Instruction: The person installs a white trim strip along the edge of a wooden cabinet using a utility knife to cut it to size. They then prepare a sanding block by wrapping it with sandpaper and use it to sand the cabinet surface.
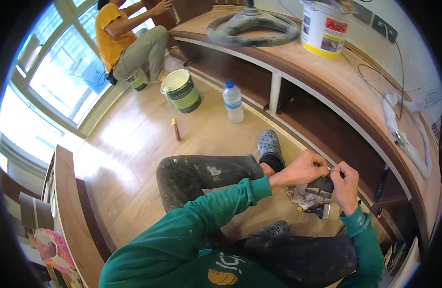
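Note:
My left hand reaches in from the left, its thumb and fingertips pinched together. Facing it closely, my right hand is also closed in a pinch. Between the fingertips is something small that I cannot make out. A dark grey flat piece shows just below the hands; whether they hold it is unclear. Beneath them on the floor lie crumpled whitish scraps and a flat-ended tool like a scraper or brush. Both hands are beside the open front of a low brown cabinet.
A water bottle, an open green bucket and a red-handled tool stand or lie on the wood floor. On the cabinet top are a grey ring-shaped base, a white bucket and cables. A person in yellow sits far left.

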The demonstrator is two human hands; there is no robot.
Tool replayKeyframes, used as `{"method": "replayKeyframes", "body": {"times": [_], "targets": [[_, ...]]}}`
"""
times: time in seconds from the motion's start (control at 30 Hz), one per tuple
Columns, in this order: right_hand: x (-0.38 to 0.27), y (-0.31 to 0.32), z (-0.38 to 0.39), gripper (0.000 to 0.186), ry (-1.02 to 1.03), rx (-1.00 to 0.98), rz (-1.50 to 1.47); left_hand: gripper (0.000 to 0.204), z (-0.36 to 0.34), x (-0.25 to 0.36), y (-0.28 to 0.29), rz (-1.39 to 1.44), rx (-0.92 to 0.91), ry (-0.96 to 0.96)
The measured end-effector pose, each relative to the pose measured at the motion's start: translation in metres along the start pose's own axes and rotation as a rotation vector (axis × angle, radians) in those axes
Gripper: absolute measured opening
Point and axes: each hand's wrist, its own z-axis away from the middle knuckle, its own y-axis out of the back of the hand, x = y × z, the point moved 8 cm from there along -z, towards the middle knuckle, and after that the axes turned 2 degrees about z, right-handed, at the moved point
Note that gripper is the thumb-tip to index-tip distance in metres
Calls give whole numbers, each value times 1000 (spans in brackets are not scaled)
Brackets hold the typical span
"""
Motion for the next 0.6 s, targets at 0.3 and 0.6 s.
{"method": "replayKeyframes", "body": {"times": [0.3,0.6], "targets": [[13,-17,-1,18,-75,-162,54,18,8,13,11,-373,195,-372],[-1,23,-9,17,83,110,223,22,10,-11,26,68,5,84]]}}
